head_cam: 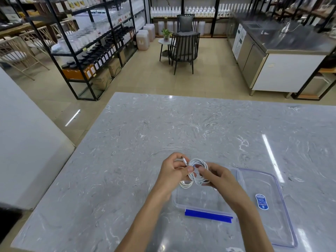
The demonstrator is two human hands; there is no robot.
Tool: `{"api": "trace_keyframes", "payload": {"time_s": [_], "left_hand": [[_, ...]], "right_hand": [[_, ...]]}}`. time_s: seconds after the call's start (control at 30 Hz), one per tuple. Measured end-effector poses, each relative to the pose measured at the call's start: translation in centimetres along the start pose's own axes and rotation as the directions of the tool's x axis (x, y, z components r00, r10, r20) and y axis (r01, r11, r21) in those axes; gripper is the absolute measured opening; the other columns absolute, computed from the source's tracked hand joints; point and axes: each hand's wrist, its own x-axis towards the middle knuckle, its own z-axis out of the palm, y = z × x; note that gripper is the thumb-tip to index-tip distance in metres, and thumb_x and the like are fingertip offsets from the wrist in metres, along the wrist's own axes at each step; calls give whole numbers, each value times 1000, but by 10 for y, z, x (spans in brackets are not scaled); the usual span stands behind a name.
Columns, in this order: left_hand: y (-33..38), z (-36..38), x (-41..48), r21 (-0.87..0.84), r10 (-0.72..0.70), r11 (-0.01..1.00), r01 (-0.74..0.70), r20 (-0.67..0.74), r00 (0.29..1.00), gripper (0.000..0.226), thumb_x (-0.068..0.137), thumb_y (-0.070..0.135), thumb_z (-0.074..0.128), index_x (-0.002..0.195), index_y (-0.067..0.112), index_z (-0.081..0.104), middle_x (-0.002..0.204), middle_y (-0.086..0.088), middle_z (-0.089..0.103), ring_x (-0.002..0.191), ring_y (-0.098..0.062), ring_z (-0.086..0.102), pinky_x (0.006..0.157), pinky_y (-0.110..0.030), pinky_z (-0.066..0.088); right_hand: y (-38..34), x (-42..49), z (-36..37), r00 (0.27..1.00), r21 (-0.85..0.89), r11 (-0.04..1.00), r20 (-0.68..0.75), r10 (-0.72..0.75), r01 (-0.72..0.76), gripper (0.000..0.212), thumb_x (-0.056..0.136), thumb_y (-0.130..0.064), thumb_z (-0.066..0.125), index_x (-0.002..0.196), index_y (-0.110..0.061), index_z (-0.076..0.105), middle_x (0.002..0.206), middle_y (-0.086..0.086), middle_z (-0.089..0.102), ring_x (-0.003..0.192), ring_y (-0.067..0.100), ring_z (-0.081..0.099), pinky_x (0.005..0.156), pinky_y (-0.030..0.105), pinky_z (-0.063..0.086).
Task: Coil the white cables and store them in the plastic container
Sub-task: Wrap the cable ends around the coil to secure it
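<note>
While the left hand [173, 170] pinches the plug end [184, 159] and the right hand [217, 177] grips the white cable coil [199, 165], both hold it over the open plastic container [174, 199] by the counter's [163, 124] near edge, seemingly for a straight drop.

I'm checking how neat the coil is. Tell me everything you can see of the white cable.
The white cable is thin, smooth and plastic-looking, wound into several loops. Both hands hold it up near the far edge of the clear plastic container: the left hand pinches the end near its plug, the right hand grips the loops. One loop sags lower left.
</note>
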Motion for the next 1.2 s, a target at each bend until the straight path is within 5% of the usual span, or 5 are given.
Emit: {"api": "trace_keyframes", "payload": {"time_s": [0.1, 0.43, 0.63, 0.97, 1.2], "left_hand": [[-2, -5, 2, -1, -37, 999, 37, 9, 999, 24, 80, -8, 72, 89, 12, 61, 77, -4, 74, 72, -24, 73, 75, -49, 61], [-4, 13, 1, 13, -90, 996, 89, 90, 992, 21, 82, -7, 71, 94, 8, 63, 84, -8, 73, 68, -18, 74, 60, -32, 60], [-9, 19, 3, -65, -123, 990, 122, -11, 992, 20, 85, -4, 70, 101, 5, 63, 86, -5, 76, 71, -17, 76, 57, -21, 57], [-31, 19, 16, 119, -139, 983, 139, -15, 990, 33, 87, 6, 71, 116, 16, 62, 99, -3, 75, 77, -12, 74, 62, -18, 57], [-48, 21, 35, 264, -344, 911, 317, 64, 937, 78, 90, 18, 68, 154, 12, 23, 108, -2, 70, 99, -19, 70, 96, -34, 55]], "right_hand": [[3, -3, -19, 992, 255, 964, 122, 42, -73, 29, 96, -21, 55, 119, -13, 71, 114, 11, 74, 106, 23, 70, 91, 29, 57], [3, 11, -19, 831, 127, 972, -548, -98, 199, 11, 91, -11, 67, 100, -13, 62, 85, 11, 78, 68, 14, 74, 65, 18, 59], [20, 5, -14, 915, 344, 935, -398, 67, 82, 36, 97, -34, 54, 132, -27, 53, 106, 5, 74, 88, 14, 76, 69, 18, 59], [45, 0, -1, 919, 125, 992, -388, 67, -20, 11, 90, -15, 67, 97, -21, 74, 80, -4, 78, 76, 15, 74, 63, 21, 59], [73, 10, -13, 899, -71, 994, -435, 44, -83, 11, 90, -12, 67, 93, -22, 72, 79, -12, 74, 71, 10, 73, 57, 14, 56]]}}
